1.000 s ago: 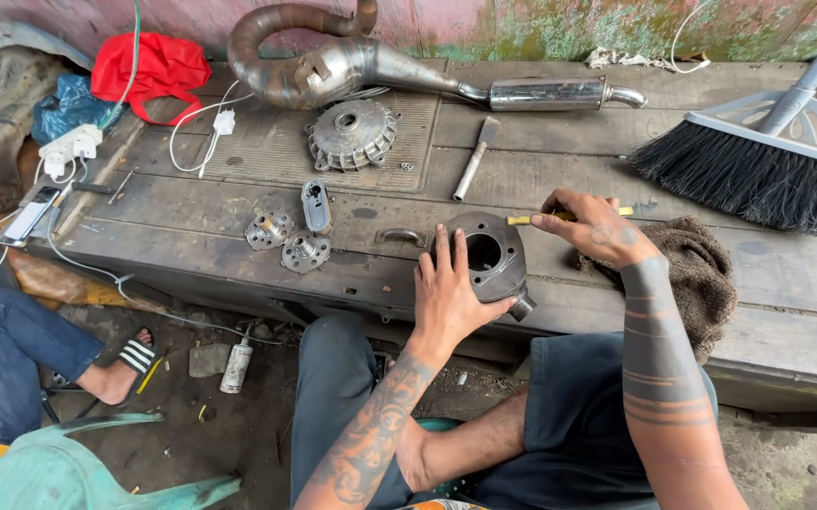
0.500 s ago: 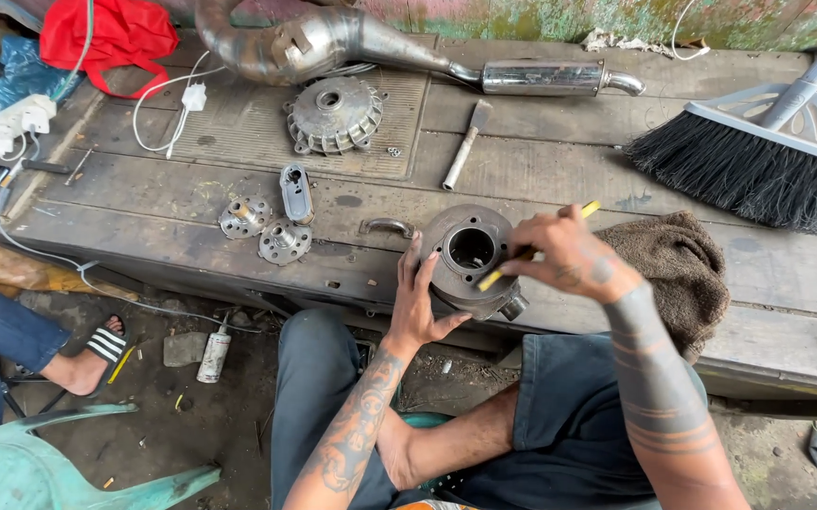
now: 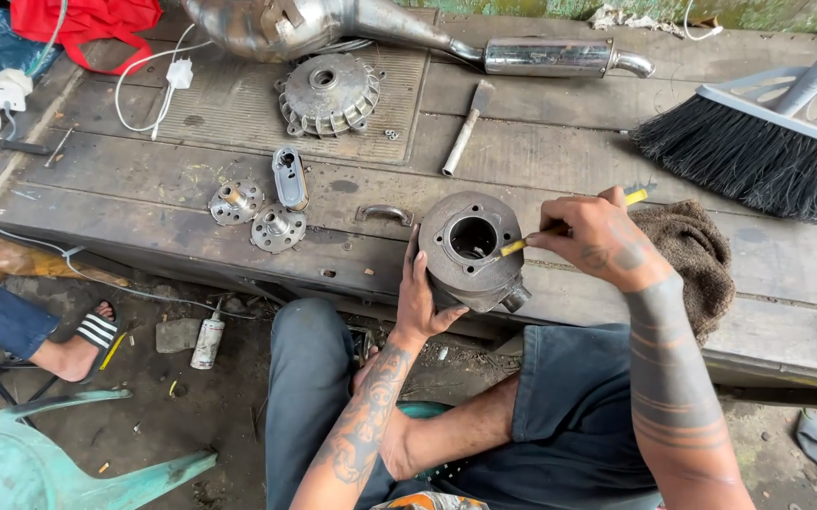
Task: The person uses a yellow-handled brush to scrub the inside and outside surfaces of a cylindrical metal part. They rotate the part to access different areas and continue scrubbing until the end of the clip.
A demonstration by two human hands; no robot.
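**Yellow tool at the cylinder's bore, left hand bracing**

Hidden/cut off: the left hand point(image 3: 425, 295) covers the near-left side of the metal cylinder point(image 3: 470, 250); its fingertips wrap the wall, thumb toward 4 o'clock. The right hand point(image 3: 600, 238) is closed around a thin yellow tool point(image 3: 569, 225); the middle of the tool is buried in the fingers, and its tip at the bore rim is too small to make out. The exhaust pipe point(image 3: 484, 47) at 12 o'clock and the broom point(image 3: 758, 151) at 2 o'clock are cropped by the frame.

Edges/room: the cylinder sits on the wooden bench point(image 3: 191, 236) near its front edge, at centre. A brown rag point(image 3: 687, 260) lies just right of it, at 3 o'clock, under the right wrist. Bare planks lie between the cylinder and the small metal parts point(image 3: 267, 212) at 9 o'clock. A chisel point(image 3: 465, 127) lies at 12 o'clock, well apart.

Change: the tool's tip was inside the bore half a second ago, now it is at the right rim; the left hand stays on the cylinder.
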